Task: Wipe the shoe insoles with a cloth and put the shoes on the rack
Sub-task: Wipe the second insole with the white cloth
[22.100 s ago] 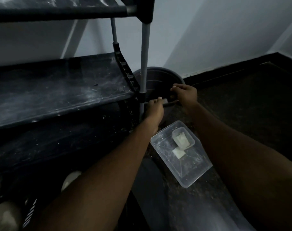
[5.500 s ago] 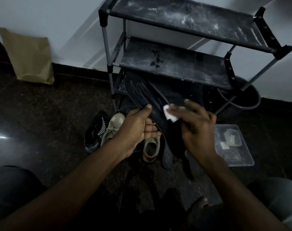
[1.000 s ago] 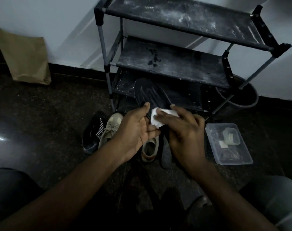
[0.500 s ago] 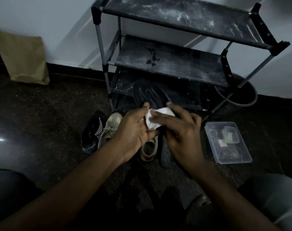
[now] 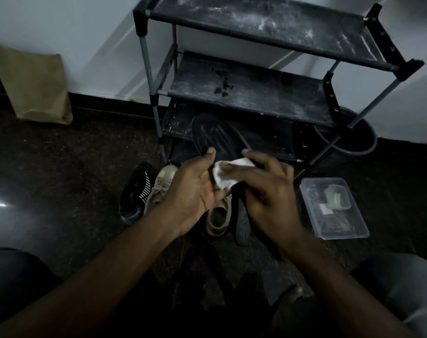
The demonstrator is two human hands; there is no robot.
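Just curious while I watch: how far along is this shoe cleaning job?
Nothing looks finished: the rack shows no shoes. In hand: the left hand grips a dark insole while the right hand holds the cloth on it. Left: the shoes on the floor go on the rack.

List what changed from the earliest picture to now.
Both hands left the bucket. The left hand now grips a dark insole and the right hand holds a white cloth against it; in the last seconds the cloth slid down toward the left thumb. The shoes stay on the floor before the rack, the container beside them.
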